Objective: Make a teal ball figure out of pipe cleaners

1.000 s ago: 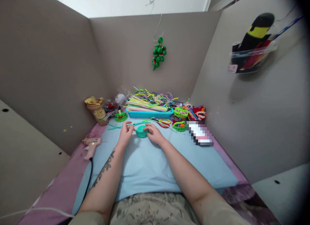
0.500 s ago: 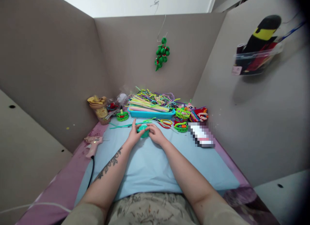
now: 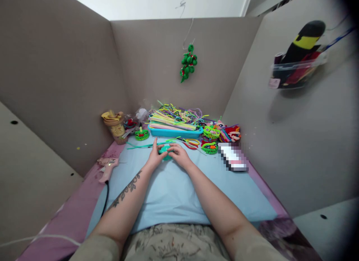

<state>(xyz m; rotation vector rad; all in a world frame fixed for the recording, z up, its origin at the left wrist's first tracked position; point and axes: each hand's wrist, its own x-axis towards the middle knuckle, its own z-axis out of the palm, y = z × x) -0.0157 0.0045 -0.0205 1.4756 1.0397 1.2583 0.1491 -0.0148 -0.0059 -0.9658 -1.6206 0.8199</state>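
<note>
A small teal pipe-cleaner coil [image 3: 164, 152] lies on the light blue mat [image 3: 174, 193], and both my hands are closed around it. My left hand [image 3: 154, 158] presses it from the left, with the fingers bent over its top. From the right, my right hand [image 3: 179, 155] grips it with the fingertips. A teal pipe-cleaner strand [image 3: 140, 146] trails from the coil to the left across the mat.
Behind my hands a blue tray [image 3: 175, 131] holds several coloured pipe cleaners. Finished green and red fuzzy figures [image 3: 221, 135] sit to its right, a small green one [image 3: 141, 134] and a tan cup [image 3: 114, 127] to its left. A pink glue gun [image 3: 107, 167] lies left. Grey panels wall in the desk.
My hands have drawn closer together over the teal coil, which now shows less between them. The view has shifted slightly to the left.
</note>
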